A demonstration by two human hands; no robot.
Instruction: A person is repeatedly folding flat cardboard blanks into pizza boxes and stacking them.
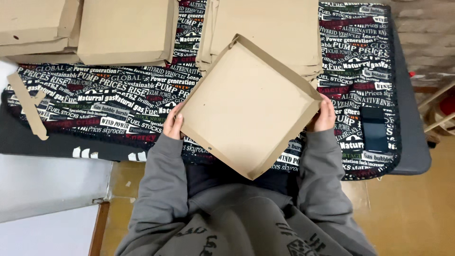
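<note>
Two hands (pixel 173 124) on cardboard tray (pixel 249 106)

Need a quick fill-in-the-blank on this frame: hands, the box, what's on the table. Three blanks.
1. Both hands hold a shallow cardboard ____, the left hand and right hand on opposite sides.
2. The dark phone lies on the printed cloth to the person's ____.
3. Beyond the tray lies a ____ of flat cardboard sheets.

Missing words: tray; right; stack
</note>
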